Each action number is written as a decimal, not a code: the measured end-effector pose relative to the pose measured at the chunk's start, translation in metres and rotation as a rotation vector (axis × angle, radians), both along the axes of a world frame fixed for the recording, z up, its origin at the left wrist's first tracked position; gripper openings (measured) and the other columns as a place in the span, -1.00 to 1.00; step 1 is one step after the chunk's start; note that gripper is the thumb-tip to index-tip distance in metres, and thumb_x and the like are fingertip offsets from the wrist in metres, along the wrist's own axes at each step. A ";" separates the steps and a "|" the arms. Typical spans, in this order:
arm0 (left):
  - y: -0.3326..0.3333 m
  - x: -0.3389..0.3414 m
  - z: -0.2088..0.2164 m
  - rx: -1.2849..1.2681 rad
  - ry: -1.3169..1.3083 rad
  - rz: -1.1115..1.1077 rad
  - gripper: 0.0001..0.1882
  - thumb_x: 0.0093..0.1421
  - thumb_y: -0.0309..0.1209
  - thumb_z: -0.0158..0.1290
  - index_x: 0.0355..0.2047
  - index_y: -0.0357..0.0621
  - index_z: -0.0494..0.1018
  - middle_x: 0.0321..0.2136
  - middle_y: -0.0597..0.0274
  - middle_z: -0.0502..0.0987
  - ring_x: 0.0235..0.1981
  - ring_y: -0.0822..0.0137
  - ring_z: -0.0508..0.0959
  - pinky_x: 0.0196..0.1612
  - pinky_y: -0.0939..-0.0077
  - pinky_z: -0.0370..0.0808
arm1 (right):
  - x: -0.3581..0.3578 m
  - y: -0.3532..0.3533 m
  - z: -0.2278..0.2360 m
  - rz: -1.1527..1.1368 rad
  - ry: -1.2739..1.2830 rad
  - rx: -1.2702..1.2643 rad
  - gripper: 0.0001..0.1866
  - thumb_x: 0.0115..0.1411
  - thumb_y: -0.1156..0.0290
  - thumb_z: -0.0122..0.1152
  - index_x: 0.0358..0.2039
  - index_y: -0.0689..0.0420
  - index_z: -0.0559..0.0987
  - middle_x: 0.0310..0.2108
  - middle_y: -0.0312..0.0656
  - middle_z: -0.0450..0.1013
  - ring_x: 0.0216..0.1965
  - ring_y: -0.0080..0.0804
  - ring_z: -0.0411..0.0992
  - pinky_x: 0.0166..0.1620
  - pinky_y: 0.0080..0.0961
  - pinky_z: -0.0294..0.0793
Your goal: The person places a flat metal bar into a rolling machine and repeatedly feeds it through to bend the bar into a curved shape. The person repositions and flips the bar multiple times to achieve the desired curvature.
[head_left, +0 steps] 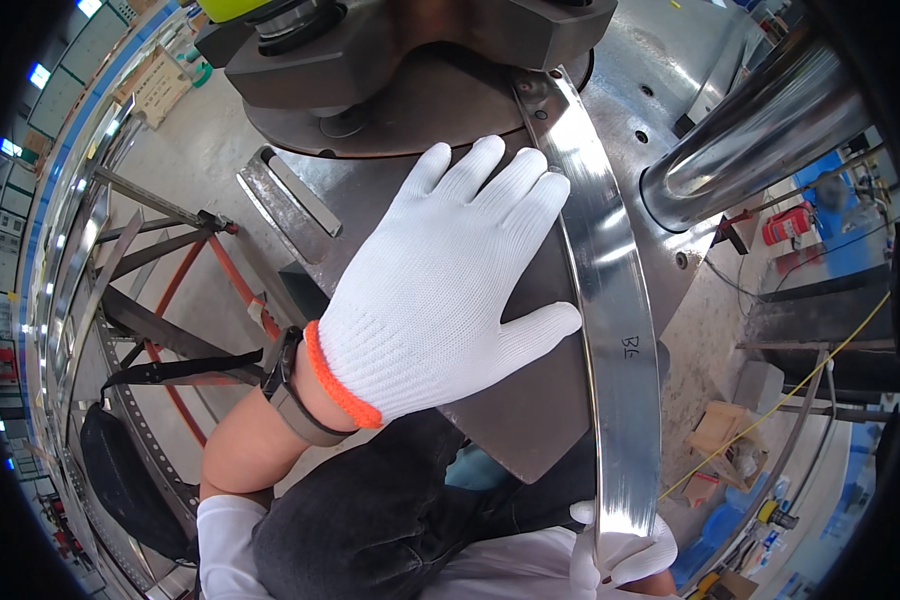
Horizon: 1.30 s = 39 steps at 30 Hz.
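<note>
My left hand (450,270), in a white knit glove with an orange cuff, reaches in with its fingers spread and the thumb out to the right. Beneath it lies a flat dark metal plate (530,430); whether the palm rests on it I cannot tell. Along the fingertips and thumb runs a long, curved, shiny metal strip (620,290) with a handwritten mark. Its far end lies by a round dark machine plate (410,135). Down at the lower edge, my right hand (635,560), also gloved in white, grips the strip's near end, its fingers partly hidden.
Dark machine blocks (300,75) stand over the far side. A thick polished steel column (750,130) rises at the right. Orange and grey metal framing (185,270) stands on the left, with a black bag (130,485) beside it. An open cardboard box (725,440) sits on the right floor.
</note>
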<state>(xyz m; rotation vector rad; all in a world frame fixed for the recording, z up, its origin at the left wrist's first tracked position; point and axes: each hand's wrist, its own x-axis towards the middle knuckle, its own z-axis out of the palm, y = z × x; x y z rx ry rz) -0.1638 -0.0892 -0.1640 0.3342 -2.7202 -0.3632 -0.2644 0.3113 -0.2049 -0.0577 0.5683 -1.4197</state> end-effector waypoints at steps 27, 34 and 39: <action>-0.002 0.000 -0.001 -0.004 -0.030 -0.025 -0.06 0.44 0.11 0.33 0.62 -0.23 0.38 0.54 -0.21 0.45 0.59 -0.36 0.36 0.71 -0.34 0.19 | 0.009 0.001 -0.016 -0.066 0.006 -0.159 0.00 0.26 0.59 0.54 0.64 0.60 0.28 0.71 0.33 0.28 -0.38 0.12 0.68 -0.34 -0.06 0.72; -0.003 0.000 -0.002 -0.009 -0.023 -0.025 -0.06 0.45 0.12 0.31 0.61 -0.24 0.38 0.54 -0.21 0.45 0.59 -0.36 0.36 0.71 -0.34 0.19 | 0.010 0.002 -0.015 -0.091 0.003 -0.154 -0.11 0.29 0.58 0.52 0.55 0.66 0.37 0.74 0.34 0.23 -0.36 0.14 0.68 -0.34 -0.03 0.72; -0.002 0.000 -0.002 -0.008 -0.022 -0.029 -0.07 0.47 0.13 0.29 0.62 -0.24 0.38 0.55 -0.22 0.44 0.59 -0.36 0.37 0.71 -0.35 0.18 | 0.008 0.000 -0.014 -0.073 0.009 -0.146 -0.11 0.29 0.58 0.52 0.55 0.66 0.36 0.74 0.34 0.23 -0.36 0.14 0.68 -0.34 -0.03 0.72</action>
